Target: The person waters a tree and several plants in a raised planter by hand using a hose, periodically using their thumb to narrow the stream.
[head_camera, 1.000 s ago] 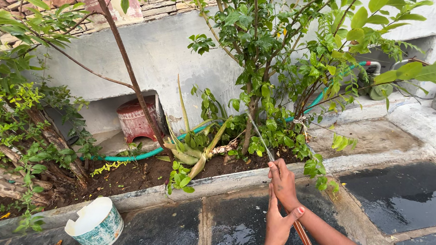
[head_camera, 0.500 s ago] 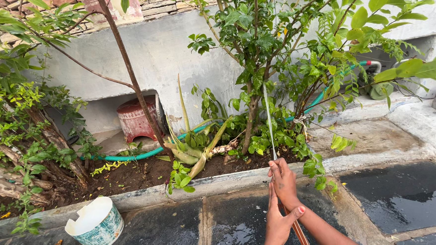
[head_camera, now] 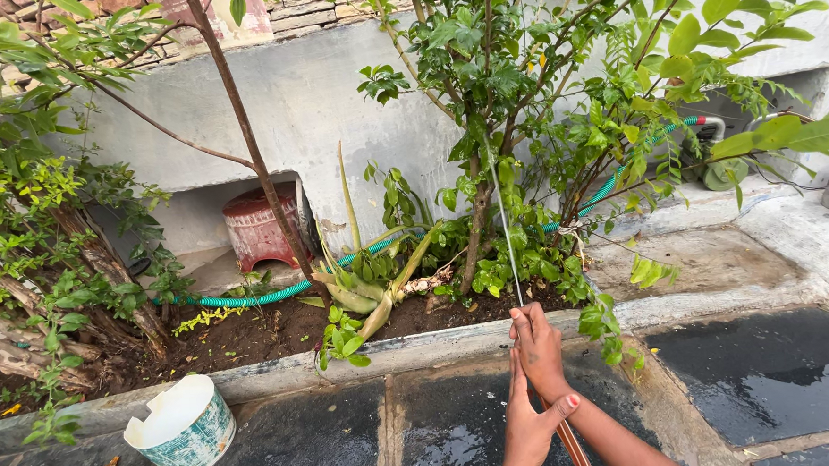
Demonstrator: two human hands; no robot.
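We take the small leafy tree [head_camera: 483,97] in the soil bed as our landmark. Both hands sit low in the head view, on the near side of the bed's concrete kerb [head_camera: 411,351] and just to the right of the tree's trunk line. The right hand [head_camera: 538,349] is the farther and higher of the 2, closed in a fist around the end of a brown hose [head_camera: 570,447]; the hose itself runs back down from the fist towards us and out of the bottom edge. The left hand [head_camera: 527,424] is just below and nearer us, fingers stretched out straight and pressed against the right wrist, thumb splayed to the side; it lies beside the hose, but we cannot tell whether it actually grips it. From the right fist a thin jet of water [head_camera: 504,228] rises almost straight up, leaning slightly left, and climbs in front of the trunk into the foliage. So the long axis of hose and jet runs near-vertically in the frame, from us up into the tree, with the right hand nearer the tree. Left of the trunk a green hose [head_camera: 257,295] lies across the soil past a red pot [head_camera: 261,227], and a white bucket [head_camera: 181,427] stands on the wet paving well to the left of the hands.
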